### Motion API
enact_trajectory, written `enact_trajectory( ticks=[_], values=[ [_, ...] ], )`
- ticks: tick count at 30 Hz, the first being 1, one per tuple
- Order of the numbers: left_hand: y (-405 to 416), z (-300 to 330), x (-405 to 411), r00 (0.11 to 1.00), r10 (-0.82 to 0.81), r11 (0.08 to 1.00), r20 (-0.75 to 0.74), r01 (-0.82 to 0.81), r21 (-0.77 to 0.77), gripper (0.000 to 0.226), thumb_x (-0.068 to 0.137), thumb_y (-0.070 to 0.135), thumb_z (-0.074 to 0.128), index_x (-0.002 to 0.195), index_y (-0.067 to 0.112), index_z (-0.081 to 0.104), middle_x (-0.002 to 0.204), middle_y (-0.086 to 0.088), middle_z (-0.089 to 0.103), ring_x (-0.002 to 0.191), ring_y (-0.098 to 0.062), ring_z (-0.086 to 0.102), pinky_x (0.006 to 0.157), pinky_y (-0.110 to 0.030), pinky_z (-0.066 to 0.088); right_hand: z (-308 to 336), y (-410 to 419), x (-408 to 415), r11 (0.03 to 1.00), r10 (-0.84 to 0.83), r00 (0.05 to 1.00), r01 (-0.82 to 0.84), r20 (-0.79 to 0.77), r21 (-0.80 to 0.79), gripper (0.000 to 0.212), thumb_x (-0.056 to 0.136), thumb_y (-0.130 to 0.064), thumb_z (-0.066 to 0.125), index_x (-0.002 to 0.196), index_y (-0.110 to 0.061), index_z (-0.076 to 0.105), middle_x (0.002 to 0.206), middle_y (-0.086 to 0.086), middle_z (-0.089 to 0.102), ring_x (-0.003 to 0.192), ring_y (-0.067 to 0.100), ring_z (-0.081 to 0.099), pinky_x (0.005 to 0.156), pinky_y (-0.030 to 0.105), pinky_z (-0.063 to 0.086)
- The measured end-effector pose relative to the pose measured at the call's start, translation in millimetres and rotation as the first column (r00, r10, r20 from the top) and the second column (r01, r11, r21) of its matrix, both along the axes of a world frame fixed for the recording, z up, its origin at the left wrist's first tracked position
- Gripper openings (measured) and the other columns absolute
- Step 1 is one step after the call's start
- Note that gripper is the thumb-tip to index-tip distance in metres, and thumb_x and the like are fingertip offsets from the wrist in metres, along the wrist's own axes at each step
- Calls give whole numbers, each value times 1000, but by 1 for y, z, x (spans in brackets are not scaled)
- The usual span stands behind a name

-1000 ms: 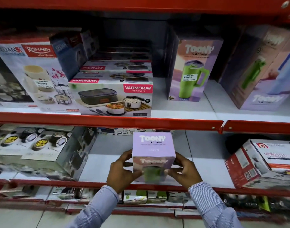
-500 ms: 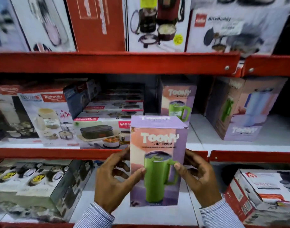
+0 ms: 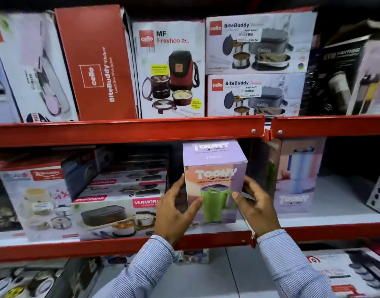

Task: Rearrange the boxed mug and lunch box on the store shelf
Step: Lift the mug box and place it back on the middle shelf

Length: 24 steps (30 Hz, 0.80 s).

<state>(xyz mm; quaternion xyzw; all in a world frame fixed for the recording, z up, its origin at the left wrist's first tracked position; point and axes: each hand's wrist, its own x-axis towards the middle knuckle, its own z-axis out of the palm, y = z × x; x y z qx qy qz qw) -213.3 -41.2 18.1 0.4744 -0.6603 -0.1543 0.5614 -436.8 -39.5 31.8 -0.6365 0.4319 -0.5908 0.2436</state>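
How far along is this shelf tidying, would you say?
Partway, it seems. The Toony tumbler box stands upright at the front of the middle shelf, so the mug looks nearly placed. The left hand and right hand clasp its sides, so it is not let go. The Varmora lunch box lies beside it, untouched; that part seems left.

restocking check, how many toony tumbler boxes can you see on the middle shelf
2: one Toony box held between the left hand and right hand, another Toony box standing just right of it. More may sit hidden behind.
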Motion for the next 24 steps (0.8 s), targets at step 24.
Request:
enact_trajectory(
  ticks=[24],
  values=[
    [-18,-14,-18,996,19,982,90,-36,185,56,87,47,71,137,26,57,119,17,67,102,7,63,86,-1,47,-27,-28,0,981,-53,996,65,-68,185,43,95,-22,59,138,-21,51,128,-1,65,114,16,63,100,31,50]
  ],
)
